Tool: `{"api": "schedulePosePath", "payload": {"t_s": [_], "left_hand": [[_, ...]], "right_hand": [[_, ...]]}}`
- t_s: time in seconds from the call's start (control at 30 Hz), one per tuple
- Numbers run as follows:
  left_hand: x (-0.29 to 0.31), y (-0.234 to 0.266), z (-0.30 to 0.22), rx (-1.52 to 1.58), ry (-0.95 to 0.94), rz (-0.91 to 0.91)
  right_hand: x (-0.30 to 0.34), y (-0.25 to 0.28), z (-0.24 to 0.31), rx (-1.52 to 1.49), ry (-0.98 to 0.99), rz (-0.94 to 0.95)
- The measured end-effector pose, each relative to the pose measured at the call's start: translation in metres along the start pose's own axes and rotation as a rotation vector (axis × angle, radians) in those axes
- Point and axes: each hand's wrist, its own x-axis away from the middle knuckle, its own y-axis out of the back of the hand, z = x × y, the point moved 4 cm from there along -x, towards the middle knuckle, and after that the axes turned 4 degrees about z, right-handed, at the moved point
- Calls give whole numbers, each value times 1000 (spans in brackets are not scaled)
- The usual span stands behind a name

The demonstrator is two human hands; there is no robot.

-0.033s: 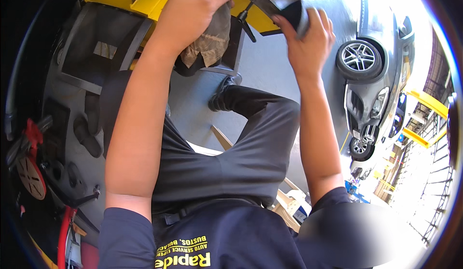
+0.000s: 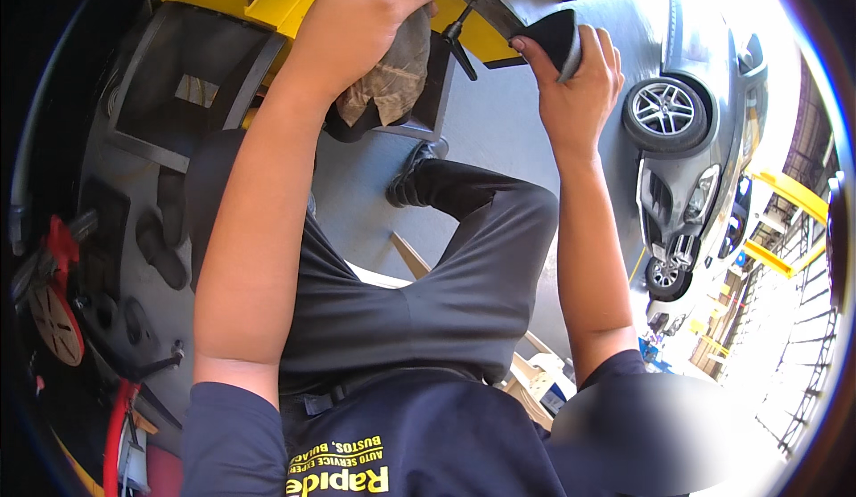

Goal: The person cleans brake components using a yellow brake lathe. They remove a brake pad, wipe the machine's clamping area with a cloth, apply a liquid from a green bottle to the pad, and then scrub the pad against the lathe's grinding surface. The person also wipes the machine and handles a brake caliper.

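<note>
Right of the black clamping lever (image 2: pixel 458 49), the right hand (image 2: pixel 578 91) has its grip pinching a curved black sheet (image 2: pixel 556 39) between thumb and fingers. Left of the lever, a soiled brown rag (image 2: pixel 399 73) hangs by the left hand (image 2: pixel 357 20); its fingertips are hidden, so I cannot tell whether that grip is closed.

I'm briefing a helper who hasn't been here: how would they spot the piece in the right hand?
Find the yellow machine along the top edge. Just right of it, the right hand holds the black piece between thumb and fingers. Unlike the slim lever nearby, it is broad, with a grey edge.
</note>
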Motion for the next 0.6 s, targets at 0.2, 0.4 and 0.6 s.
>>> {"api": "schedulePosePath", "payload": {"t_s": [0.2,0.4,0.6], "left_hand": [[0,1,3,24,115,-29],[-6,-8,4,27,31,-63],[-9,-6,10,13,-13,-76]], "right_hand": [[-27,-9,52,67,76,-47],[-29,-11,38,12,87,-62],[-10,0,16,86,74,-30]]}}
